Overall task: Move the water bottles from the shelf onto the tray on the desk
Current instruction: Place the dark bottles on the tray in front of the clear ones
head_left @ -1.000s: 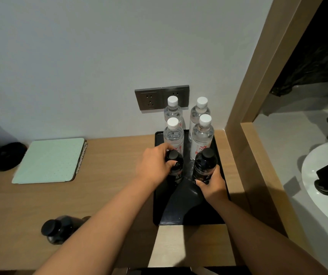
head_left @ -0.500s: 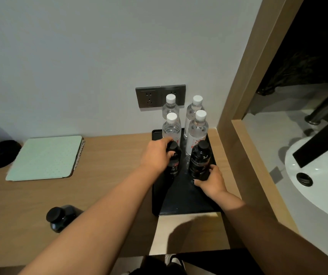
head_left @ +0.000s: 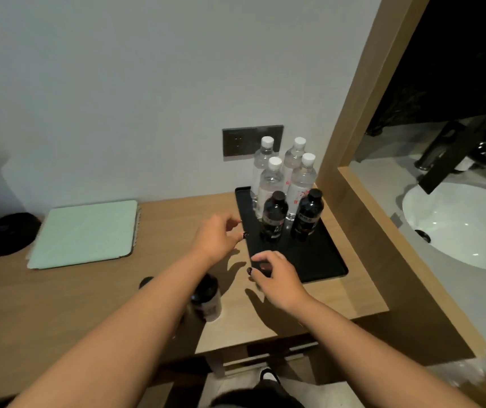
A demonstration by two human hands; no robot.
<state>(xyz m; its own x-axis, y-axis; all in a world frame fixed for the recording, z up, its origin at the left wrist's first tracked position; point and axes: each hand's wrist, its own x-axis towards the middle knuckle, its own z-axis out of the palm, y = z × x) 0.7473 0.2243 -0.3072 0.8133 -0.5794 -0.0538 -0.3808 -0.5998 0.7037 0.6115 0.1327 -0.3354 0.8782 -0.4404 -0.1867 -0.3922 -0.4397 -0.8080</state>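
While a dark bottle (head_left: 206,300) lies on the desk (head_left: 74,293) under my left forearm, my right hand (head_left: 275,278) hovers, fingers loosely curled and empty, over the black tray's (head_left: 318,257) near-left corner. Farther, my left hand (head_left: 216,238) hangs slack beside it. Two dark bottles (head_left: 274,216) and four clear water bottles (head_left: 271,179) stand at the tray's far end.

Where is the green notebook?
In the head view, the green notebook lies flat on the desk's left side by the wall, between the black round pad and tray.
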